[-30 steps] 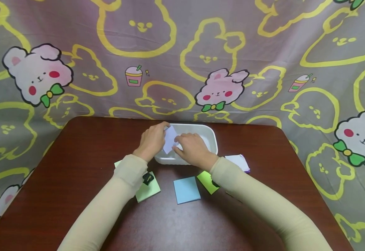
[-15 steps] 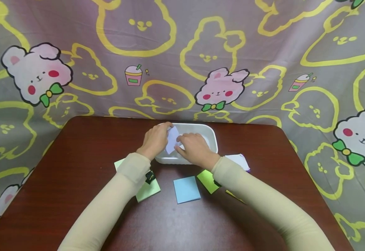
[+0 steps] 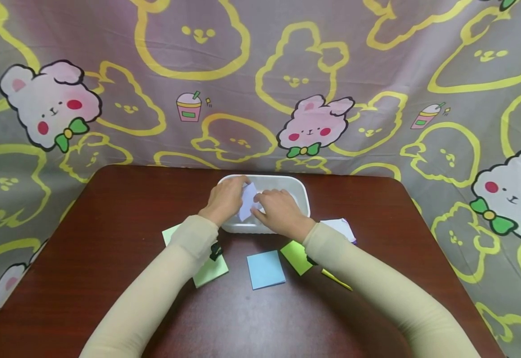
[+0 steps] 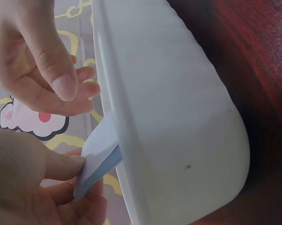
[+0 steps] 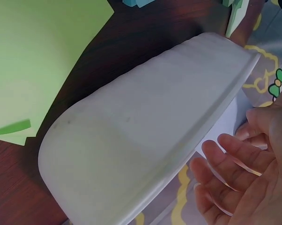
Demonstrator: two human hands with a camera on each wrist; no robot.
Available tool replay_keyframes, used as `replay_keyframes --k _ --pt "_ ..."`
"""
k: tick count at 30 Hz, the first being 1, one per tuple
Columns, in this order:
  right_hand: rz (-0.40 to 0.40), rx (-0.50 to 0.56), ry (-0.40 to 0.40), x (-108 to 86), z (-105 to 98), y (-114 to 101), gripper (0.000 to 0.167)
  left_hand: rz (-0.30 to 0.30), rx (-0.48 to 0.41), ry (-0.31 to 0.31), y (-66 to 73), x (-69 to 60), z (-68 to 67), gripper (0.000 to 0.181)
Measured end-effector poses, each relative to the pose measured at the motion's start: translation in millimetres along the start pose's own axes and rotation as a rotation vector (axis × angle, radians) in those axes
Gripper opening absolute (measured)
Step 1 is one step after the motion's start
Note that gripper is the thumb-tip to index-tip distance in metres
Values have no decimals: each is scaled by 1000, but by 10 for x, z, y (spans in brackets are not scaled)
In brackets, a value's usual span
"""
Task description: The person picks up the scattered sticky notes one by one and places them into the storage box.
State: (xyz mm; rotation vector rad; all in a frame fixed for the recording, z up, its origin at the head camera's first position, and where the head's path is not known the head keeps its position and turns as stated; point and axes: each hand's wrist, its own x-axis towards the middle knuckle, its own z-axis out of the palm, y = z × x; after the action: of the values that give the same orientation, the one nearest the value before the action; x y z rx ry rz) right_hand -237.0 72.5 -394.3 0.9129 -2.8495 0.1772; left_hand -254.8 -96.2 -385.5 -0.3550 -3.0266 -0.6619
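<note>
My left hand (image 3: 225,199) pinches a pale lavender pad of paper notes (image 3: 248,201) between thumb and fingers, at the left part of a white plastic tray (image 3: 251,228). In the left wrist view, the pad (image 4: 98,152) slants behind the tray rim, its lower part hidden by the wall. My right hand (image 3: 282,214) hovers over the tray's front side, close to the pad. Its fingers are loosely bent and hold nothing, as the right wrist view shows of the right hand (image 5: 244,173). Most of the tray's inside is hidden by the hands.
In front of the tray lie a pale green note pad (image 3: 211,272), a blue pad (image 3: 265,269) and a lime pad (image 3: 296,258). At the right are a white pad with a purple edge (image 3: 338,229) and a yellow edge (image 3: 336,280), partly under the sleeve. A patterned curtain (image 3: 242,74) hangs behind.
My left hand has shifted slightly to the right with the lavender pad, bringing it nearer my right hand. The right hand has hardly moved.
</note>
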Motion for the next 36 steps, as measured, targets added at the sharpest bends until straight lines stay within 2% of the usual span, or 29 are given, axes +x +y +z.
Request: replay_keyframes --k 4,13,21,28,36 --pt "-2 -2 3 -2 4 -5 31 14 16 -27 9 8 26 41" --pt "-1 -7 4 -8 7 -16 31 47 20 -43 -1 29 88 46" --pt "7 -8 -10 -17 32 -7 32 42 28 -41 -14 44 133 34" --pt "11 -12 -13 -10 54 11 30 25 41 -62 -15 63 146 31" --pt "26 -14 -55 10 58 16 31 17 47 -82 -16 59 164 24"
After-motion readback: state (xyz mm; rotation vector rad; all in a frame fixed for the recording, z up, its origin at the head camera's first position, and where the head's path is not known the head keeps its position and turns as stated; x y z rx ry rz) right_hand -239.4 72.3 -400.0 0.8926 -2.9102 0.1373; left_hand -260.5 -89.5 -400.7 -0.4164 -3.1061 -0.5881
